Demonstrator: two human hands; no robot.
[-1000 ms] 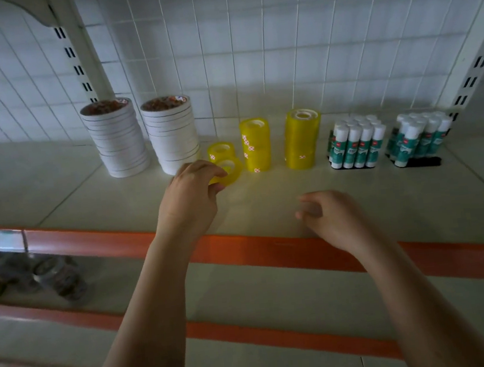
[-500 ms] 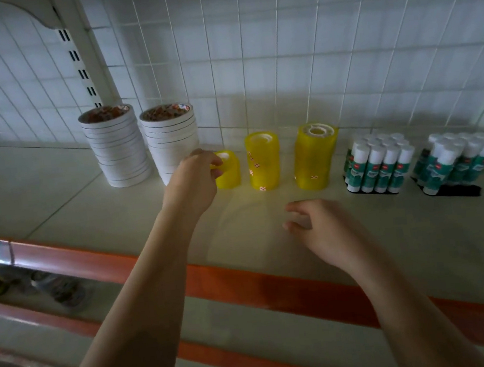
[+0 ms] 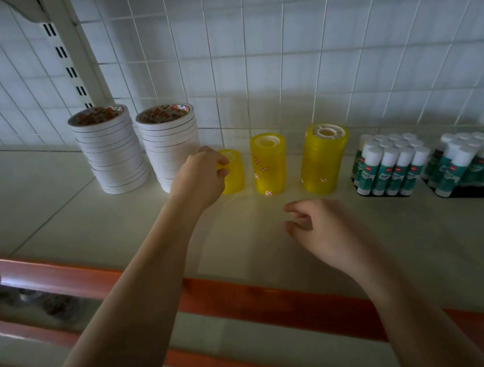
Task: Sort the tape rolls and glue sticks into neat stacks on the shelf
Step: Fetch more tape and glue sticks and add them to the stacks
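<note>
Three stacks of yellow tape rolls stand in a row on the shelf [image 3: 271,246]: a short one [image 3: 234,175], a middle one [image 3: 269,164] and a wider one [image 3: 323,159]. My left hand [image 3: 200,178] grips the top of the short yellow stack, fingers curled round its left side. My right hand [image 3: 320,229] hovers over the shelf in front of the stacks, fingers loosely curled and holding nothing. Two stacks of white tape rolls [image 3: 110,150] [image 3: 171,143] stand at the left. Two groups of green glue sticks [image 3: 391,164] [image 3: 471,159] stand upright at the right.
A white wire grid [image 3: 281,53] backs the shelf, with a slotted upright post [image 3: 69,61] at the left. An orange strip [image 3: 261,297] runs along the shelf's front edge. A lower shelf [image 3: 246,347] lies beneath, with dim objects at its left.
My left hand carried a yellow roll back and set it on the short stack, which now stands taller. The view moved closer and lower. My right hand stayed in front.
</note>
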